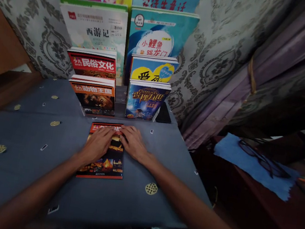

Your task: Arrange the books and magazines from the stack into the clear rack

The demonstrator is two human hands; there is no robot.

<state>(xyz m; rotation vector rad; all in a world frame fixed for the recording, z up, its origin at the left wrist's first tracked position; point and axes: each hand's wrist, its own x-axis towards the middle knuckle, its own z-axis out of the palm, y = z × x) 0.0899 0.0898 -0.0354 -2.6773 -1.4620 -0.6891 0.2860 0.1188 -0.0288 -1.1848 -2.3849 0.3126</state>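
A paperback book (107, 165) with a dark cover and a red title band lies face up on the cloth-covered table. My left hand (99, 140) rests on the cover's left half, palm down, fingers stretched toward the title. On the upper right edge of the same book lies my right hand (133, 142), its fingers extended and slightly bent, the tips touching the cover. Neither hand grips anything. Both hands cover part of the title and picture. Just behind stand an orange-topped book with a lion (97, 100) and a blue storybook (144, 102).
Taller books rise behind in two columns, among them a white one (95, 25) and a teal one (159, 31). A black phone (164, 114) lies beside the right column. Glasses (263, 158) sit on a blue cloth (230, 151) at right. A purple curtain (228, 87) hangs behind.
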